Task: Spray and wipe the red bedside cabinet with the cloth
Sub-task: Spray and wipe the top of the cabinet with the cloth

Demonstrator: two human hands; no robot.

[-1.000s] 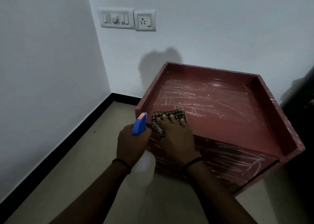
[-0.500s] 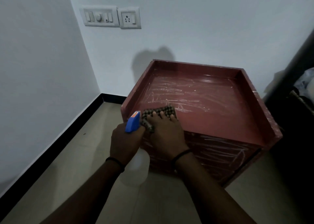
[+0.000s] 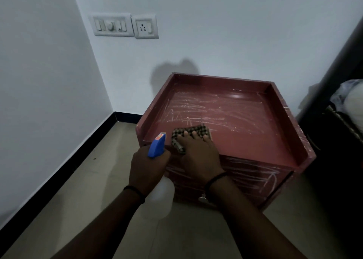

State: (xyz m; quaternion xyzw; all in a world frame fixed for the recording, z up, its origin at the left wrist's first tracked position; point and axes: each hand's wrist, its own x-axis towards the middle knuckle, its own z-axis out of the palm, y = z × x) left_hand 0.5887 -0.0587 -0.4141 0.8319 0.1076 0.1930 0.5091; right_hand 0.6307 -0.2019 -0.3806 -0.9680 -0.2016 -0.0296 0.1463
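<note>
On the left a pale wall [image 3: 39, 82] meets the back wall at a corner, with a black skirting [image 3: 59, 172] running along a beige tiled floor [image 3: 94, 196]. High on the back wall are two white plates side by side: one switch panel [image 3: 112, 25] and one socket [image 3: 145, 26].

Two hands are in view, each with one dark wristband. The left hand [image 3: 149, 168] has its grip curled round the neck of the one spray bottle [image 3: 159, 197], which has a blue trigger head and a cloudy white body. It is held just off the near left corner of the red bedside cabinet [image 3: 245, 133], nozzle towards the top.

Just to its right, the right hand [image 3: 198, 156] lies flat with its grip spread, fingers straight, pressing the one checked cloth [image 3: 199, 128] onto the cabinet's top near the front left edge. One end of the cloth bunches at the rim.

The single cabinet stands on the floor against the back wall. Its top is recessed, with raised sides at left, back and right, and is scribbled over with pale chalky lines, as is the front. One small metal knob [image 3: 202, 199] shows low on the front.

At the far right stands dark furniture [image 3: 334, 160], with a pale bundle [image 3: 351, 99] at the frame edge.
</note>
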